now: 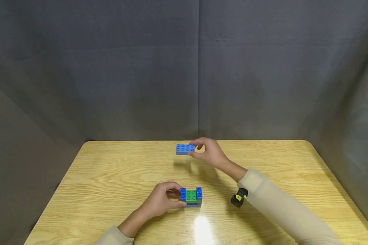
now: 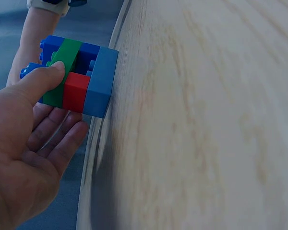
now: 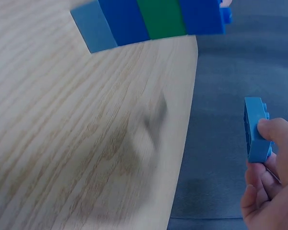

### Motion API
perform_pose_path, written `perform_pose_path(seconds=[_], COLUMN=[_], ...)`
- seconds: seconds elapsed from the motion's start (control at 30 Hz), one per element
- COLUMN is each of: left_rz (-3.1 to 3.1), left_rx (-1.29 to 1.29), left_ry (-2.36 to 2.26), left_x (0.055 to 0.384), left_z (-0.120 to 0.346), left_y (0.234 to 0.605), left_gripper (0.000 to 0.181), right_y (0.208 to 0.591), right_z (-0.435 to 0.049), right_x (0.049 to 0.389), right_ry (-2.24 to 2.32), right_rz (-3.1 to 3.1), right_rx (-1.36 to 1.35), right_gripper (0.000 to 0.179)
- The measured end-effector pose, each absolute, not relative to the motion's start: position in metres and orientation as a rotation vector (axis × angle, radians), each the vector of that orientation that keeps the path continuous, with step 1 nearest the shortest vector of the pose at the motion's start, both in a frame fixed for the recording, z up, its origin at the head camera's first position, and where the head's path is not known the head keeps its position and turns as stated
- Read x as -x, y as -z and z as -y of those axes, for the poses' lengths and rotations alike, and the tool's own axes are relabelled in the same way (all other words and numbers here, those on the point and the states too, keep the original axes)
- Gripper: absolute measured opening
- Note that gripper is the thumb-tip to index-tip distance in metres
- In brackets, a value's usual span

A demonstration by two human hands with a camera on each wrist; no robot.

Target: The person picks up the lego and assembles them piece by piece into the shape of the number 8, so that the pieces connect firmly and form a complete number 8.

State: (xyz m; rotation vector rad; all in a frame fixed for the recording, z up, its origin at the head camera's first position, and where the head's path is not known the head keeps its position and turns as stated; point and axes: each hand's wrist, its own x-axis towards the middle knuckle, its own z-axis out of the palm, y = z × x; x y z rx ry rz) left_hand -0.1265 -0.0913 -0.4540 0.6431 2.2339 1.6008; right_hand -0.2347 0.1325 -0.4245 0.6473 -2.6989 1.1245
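Note:
My left hand (image 1: 162, 200) grips the left end of a small stack of toy bricks (image 1: 191, 196) near the front of the table. In the left wrist view the stack shows a light blue brick (image 2: 101, 81) at its base, a red brick (image 2: 77, 92) and a darker blue one above it, a green brick (image 2: 62, 76), and blue studded bricks on top. The thumb lies across the green brick. Farther back, my right hand (image 1: 211, 153) pinches a light blue eight-stud brick (image 1: 183, 149) by its right end, held above the table with its studs up.
The wooden table (image 1: 110, 170) has a rounded far edge, with dark grey curtains (image 1: 141, 85) behind it and at both sides. A black wrist camera (image 1: 239, 198) with a yellow mark hangs at the right cuff. Light glares off the table's front.

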Motion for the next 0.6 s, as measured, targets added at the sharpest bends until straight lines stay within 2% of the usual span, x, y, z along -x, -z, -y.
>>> perform_pose_path(seconds=[0.33,0.6], left_rz=[-2.241,-2.269], left_rx=[-0.657,-0.657], left_ry=[-1.591,-1.581], left_x=[0.128,0.138], left_z=[0.09,0.091], left_y=[0.452,0.48], left_gripper=[0.025,0.027], right_y=[0.414,0.407], right_z=[-0.149,-0.158], right_x=[0.212,0.188], right_ry=[-1.123,-1.172], right_rz=[2.669,2.648], right_rx=[-0.683,-0.72], right_gripper=[0.03,0.028])
